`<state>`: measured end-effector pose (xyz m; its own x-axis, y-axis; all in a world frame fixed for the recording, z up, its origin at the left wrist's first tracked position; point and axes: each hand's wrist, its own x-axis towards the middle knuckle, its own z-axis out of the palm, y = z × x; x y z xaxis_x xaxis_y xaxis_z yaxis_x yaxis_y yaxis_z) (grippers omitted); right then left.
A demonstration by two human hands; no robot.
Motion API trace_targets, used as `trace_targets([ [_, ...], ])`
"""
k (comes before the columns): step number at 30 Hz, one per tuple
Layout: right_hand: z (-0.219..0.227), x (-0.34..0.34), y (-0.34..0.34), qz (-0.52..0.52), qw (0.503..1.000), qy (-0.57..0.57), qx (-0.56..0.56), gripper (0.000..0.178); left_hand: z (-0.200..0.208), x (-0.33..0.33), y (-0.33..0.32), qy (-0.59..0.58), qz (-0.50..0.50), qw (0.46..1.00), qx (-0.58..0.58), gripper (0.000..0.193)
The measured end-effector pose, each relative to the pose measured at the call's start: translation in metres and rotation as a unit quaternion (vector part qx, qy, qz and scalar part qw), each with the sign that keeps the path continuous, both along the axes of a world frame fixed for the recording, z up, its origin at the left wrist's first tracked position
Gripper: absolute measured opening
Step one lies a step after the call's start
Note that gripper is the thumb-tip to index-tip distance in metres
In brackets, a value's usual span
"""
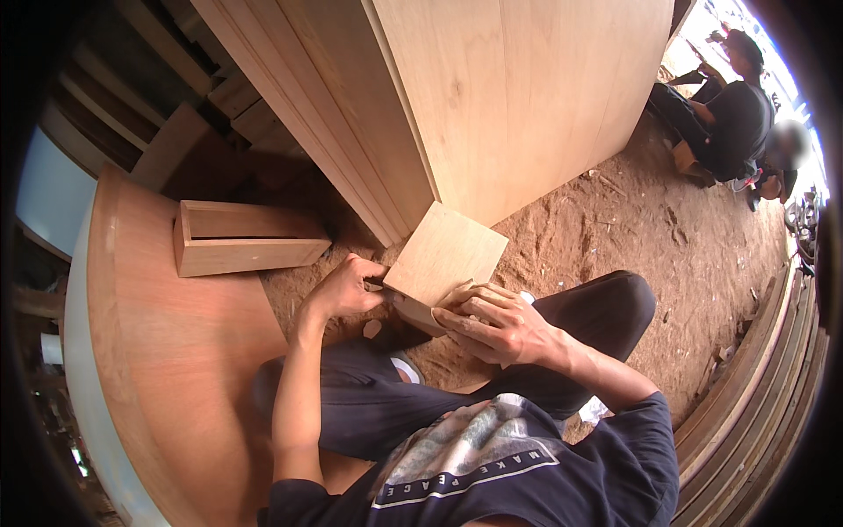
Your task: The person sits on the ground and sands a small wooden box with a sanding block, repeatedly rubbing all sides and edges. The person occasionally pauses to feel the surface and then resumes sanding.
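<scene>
A small wooden drawer is held over my lap, tilted, with its pale square face turned up. My left hand is closed on its left corner, thumb and fingers pinching the edge. On the near right edge lies my right hand, its fingers curled over the wood. Under those fingers shows a bit of folded tan sheet that looks like sandpaper; most of it is hidden. The drawer's underside and inside are largely out of sight.
A second open wooden drawer sits on a curved wooden panel at left. A large wooden cabinet stands just ahead. Long boards lie at right on the sandy floor. Another person sits at far right.
</scene>
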<state>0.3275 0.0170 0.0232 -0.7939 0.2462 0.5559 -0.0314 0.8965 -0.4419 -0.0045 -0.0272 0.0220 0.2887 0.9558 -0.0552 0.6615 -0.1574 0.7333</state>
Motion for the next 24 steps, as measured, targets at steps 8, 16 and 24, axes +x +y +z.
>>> trace_targets([
  [8,-0.028,0.013,0.028,0.077,0.996,-0.017,0.051,0.056,0.005,0.002,0.002,0.007,-0.009,1.000,0.008,0.028],
  [16,-0.030,0.010,0.049,-0.076,0.997,0.010,-0.007,0.081,-0.009,-0.004,0.012,-0.030,-0.013,0.999,0.032,0.027],
  [24,-0.021,0.005,0.045,-0.140,0.989,0.039,-0.013,0.038,-0.007,0.000,-0.002,-0.023,-0.002,1.000,0.010,0.029],
])
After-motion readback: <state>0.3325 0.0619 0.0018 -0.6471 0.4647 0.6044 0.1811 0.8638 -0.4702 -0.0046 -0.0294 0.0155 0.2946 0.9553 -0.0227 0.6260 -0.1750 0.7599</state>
